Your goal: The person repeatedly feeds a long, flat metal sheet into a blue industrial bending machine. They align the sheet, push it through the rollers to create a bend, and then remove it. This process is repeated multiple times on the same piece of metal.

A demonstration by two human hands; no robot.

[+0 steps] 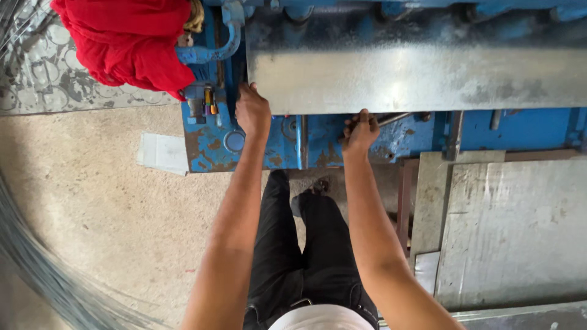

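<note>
A long grey metal sheet (416, 76) lies across the bed of a blue machine (269, 143) in front of me. My left hand (252, 110) grips the sheet's near left corner, fingers curled over its edge. My right hand (361, 131) holds the sheet's near edge further right, fingers hooked under it. Both arms reach forward above my black trousers.
A red cloth (131, 40) hangs over the machine's left end. Grey metal sheets (513, 232) are stacked on the floor at right. A small pale offcut (162, 153) lies on the concrete floor at left, and coiled wire (43, 269) curves along the lower left.
</note>
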